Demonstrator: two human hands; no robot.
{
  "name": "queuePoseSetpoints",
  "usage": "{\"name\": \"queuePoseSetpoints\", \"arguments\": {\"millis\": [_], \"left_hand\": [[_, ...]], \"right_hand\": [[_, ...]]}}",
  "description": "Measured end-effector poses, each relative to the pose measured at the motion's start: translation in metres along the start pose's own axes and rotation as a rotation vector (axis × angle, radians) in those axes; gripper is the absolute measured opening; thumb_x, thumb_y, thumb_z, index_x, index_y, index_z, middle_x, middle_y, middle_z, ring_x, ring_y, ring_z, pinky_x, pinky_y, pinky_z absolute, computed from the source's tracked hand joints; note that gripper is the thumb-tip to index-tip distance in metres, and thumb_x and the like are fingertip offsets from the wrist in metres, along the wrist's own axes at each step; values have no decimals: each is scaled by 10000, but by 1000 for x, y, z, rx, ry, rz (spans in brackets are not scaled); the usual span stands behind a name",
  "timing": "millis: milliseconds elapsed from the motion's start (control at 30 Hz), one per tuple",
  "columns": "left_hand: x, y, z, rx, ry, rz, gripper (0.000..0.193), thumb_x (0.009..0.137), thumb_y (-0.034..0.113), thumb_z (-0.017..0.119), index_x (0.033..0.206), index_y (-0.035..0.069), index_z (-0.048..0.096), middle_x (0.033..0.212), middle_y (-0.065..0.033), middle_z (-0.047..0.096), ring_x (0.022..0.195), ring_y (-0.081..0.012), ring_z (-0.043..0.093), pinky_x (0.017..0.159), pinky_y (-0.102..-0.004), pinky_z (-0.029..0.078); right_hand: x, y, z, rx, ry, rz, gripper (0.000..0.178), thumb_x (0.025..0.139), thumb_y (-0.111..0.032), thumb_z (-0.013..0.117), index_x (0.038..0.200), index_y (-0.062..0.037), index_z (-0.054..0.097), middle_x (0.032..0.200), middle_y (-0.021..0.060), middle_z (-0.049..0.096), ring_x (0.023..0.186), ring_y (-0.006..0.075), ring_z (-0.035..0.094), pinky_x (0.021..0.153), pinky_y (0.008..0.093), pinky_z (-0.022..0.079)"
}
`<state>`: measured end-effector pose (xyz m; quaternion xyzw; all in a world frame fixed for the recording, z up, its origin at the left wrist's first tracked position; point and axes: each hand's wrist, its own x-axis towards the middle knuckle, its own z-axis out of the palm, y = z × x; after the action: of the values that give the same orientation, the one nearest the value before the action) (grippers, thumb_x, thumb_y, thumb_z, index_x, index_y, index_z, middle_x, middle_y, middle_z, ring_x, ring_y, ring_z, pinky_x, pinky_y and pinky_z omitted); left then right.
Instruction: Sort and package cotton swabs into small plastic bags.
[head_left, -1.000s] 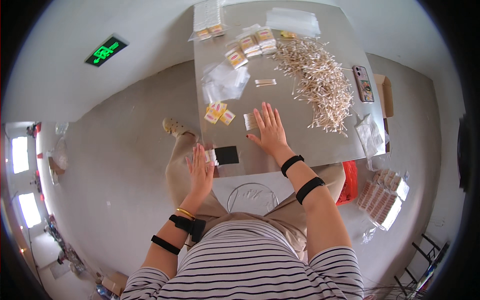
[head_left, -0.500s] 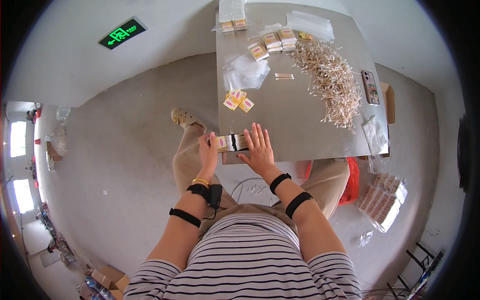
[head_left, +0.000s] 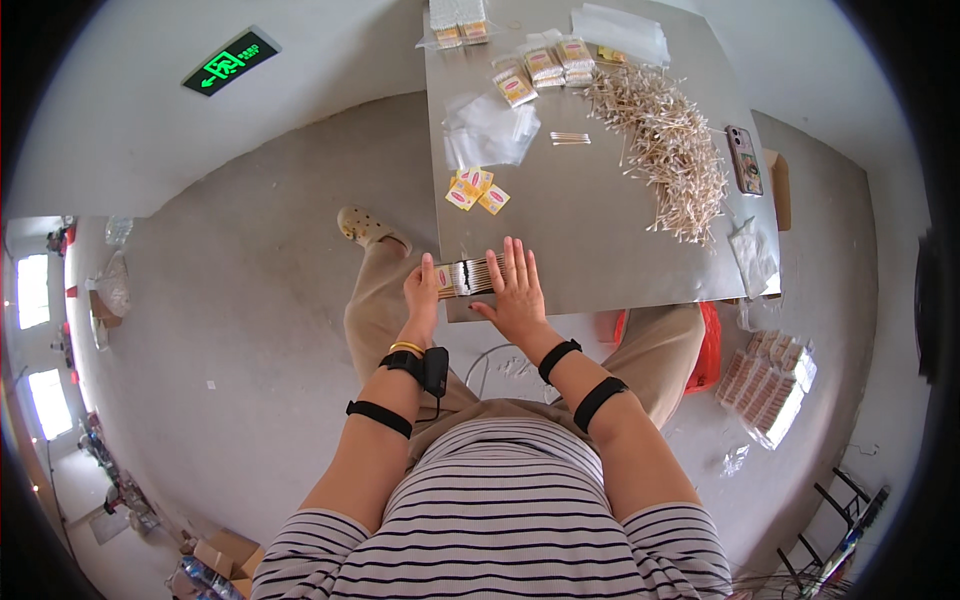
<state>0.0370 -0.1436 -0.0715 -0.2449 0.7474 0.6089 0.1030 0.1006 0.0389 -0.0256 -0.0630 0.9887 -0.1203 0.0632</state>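
At the near left corner of the metal table [head_left: 600, 235], my left hand [head_left: 421, 295] is closed on the left end of a flat pack of cotton swabs [head_left: 476, 275] with a yellow-and-white card at that end. My right hand [head_left: 518, 293] lies flat over the right end of the swabs, fingers stretched out, covering part of them. A dark gap runs across the row. Beyond are several loose yellow cards [head_left: 472, 188], clear plastic bags [head_left: 490, 133] and a short row of swabs [head_left: 570, 139]. A large heap of loose swabs [head_left: 675, 160] spreads on the right.
Filled swab packs [head_left: 545, 68] stand at the back, near clear plastic sleeves [head_left: 625, 35]. A phone [head_left: 744, 160] and crumpled plastic [head_left: 752, 258] lie along the right edge. Below are a red bag [head_left: 706, 350] and bundled packs [head_left: 765, 385] on the floor.
The table has shifted slightly upward in view. My left hand has changed its hold at the card end, and the dark gap across the swabs looks narrower. My right hand stays flat.
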Motion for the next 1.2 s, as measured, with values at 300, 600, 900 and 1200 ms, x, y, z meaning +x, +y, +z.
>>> {"name": "queuePoseSetpoints", "arguments": {"millis": [300, 600, 900, 1200], "left_hand": [[-8, 13, 1, 25, 67, 70, 572, 992, 507, 576, 808, -31, 647, 776, -65, 645, 721, -119, 555, 661, -311, 468], [-9, 15, 7, 159, 124, 227, 553, 996, 472, 574, 800, -40, 643, 718, -115, 657, 663, -165, 574, 634, -349, 470], [-9, 6, -7, -35, 45, 51, 546, 1025, 521, 501, 848, 19, 621, 746, -25, 611, 642, -116, 540, 574, -309, 441], [15, -10, -28, 296, -3, 242, 572, 1046, 505, 467, 825, -8, 584, 697, -53, 569, 630, -110, 513, 562, -315, 429]], "right_hand": [[3, -21, 7, 62, 53, 39, 1069, 853, -678, 583, 1590, -40, 143, 1636, 277, 73, 1520, 447, 65, 1229, 561, 83], [6, -43, 8, 93, 49, 93, 980, 901, -620, 558, 1587, -38, 171, 1643, 239, 119, 1521, 436, 79, 1219, 596, 69], [-10, 14, 1, 120, 86, -17, 938, 922, -569, 565, 1564, 12, 206, 1645, 167, 187, 1535, 297, 150, 1247, 428, 143], [5, -3, -3, -5, -22, -25, 999, 903, -651, 533, 1569, 13, 193, 1655, 193, 120, 1541, 339, 86, 1246, 500, 80]]}}
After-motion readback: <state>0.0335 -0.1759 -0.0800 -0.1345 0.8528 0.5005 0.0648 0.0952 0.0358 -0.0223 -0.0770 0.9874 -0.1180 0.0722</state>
